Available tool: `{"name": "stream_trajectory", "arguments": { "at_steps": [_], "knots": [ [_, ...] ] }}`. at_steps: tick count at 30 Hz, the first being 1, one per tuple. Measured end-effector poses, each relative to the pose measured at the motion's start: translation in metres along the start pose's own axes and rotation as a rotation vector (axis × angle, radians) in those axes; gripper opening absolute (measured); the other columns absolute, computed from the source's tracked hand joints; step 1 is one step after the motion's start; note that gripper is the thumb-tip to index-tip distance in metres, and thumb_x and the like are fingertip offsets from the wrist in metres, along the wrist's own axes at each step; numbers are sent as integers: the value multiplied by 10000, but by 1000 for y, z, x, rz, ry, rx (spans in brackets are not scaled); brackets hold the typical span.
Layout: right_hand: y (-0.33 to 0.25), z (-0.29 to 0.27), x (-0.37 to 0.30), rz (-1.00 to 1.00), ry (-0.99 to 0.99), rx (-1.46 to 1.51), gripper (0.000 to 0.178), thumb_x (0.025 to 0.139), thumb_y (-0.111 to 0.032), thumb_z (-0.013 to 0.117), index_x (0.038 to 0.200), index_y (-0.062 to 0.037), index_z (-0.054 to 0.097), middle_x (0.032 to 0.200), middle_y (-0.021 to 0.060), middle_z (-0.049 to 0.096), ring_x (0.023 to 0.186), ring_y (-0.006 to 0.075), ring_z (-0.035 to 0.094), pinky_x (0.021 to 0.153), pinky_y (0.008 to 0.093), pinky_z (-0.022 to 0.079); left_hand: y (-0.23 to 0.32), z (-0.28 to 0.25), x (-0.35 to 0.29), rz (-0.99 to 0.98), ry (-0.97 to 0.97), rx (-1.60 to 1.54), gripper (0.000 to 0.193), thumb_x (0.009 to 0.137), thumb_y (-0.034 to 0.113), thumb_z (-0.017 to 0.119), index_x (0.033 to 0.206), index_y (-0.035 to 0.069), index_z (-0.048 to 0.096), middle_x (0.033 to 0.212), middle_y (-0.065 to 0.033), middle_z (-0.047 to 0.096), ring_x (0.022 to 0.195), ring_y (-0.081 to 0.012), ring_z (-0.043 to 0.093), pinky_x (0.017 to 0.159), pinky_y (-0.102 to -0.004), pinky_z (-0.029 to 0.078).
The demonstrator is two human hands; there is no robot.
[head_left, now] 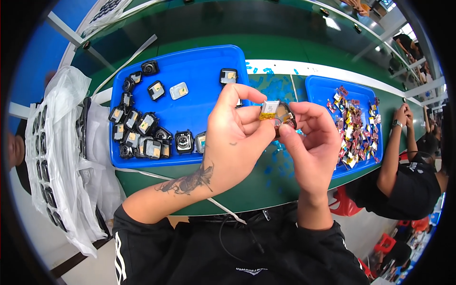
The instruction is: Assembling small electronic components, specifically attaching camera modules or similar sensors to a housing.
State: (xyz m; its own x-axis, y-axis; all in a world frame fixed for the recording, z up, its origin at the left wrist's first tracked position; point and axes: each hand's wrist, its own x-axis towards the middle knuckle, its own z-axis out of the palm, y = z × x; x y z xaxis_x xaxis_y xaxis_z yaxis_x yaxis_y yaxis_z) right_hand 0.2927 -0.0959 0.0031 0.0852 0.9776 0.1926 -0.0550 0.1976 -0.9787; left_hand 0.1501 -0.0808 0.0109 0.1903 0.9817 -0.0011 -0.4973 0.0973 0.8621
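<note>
- Clear plastic bags (57, 156) holding dark parts hang off the left edge of the green worktop (247, 185).
- A blue tray (190, 104) sits at the worktop's left side — small black cases (142, 137) crowd its left and front edges, and a few lie apart near its back.
- The left hand (232, 137) is raised over the tray's right front corner, thumb and fingers pinched on a small silver cell with a yellow strip (269, 109).
- The right hand (308, 142) is closed on a round dark case (286, 118) just beside the cell — the two seem to touch, though fingers hide the joint.
- A second blue tray (323, 88) at the right edge holds a heap of red and yellow scraps (354, 128).
- Another person's arm (394, 142) reaches in from the right.
</note>
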Motion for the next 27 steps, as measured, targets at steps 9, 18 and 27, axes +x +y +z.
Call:
{"name": "stream_trajectory", "arguments": {
  "at_steps": [9,18,27],
  "knots": [
    [1,-3,4,-103,45,-78,352,779,107,658,1112,8,601,918,20,561,804,49,557,680,186,536,-1,-5,7,-52,-81,7,233,938,-14,522,1128,-8,388,1067,-206,647,961,-200,662,835,-336,577],
    [-4,-6,14,42,-56,-189,352,787,56,679,1122,-23,602,881,-8,566,776,44,563,656,195,525,-5,-11,10,20,-80,66,263,924,-44,512,1136,13,367,1085,-221,641,982,-232,667,822,-343,587],
    [4,-41,132,152,-428,-298,351,815,-22,659,1140,46,547,831,89,696,667,97,590,631,228,486,36,-53,50,386,-119,1431,320,854,200,690,1090,19,571,927,-164,664,924,-333,661,795,-375,532]
  ]
}}
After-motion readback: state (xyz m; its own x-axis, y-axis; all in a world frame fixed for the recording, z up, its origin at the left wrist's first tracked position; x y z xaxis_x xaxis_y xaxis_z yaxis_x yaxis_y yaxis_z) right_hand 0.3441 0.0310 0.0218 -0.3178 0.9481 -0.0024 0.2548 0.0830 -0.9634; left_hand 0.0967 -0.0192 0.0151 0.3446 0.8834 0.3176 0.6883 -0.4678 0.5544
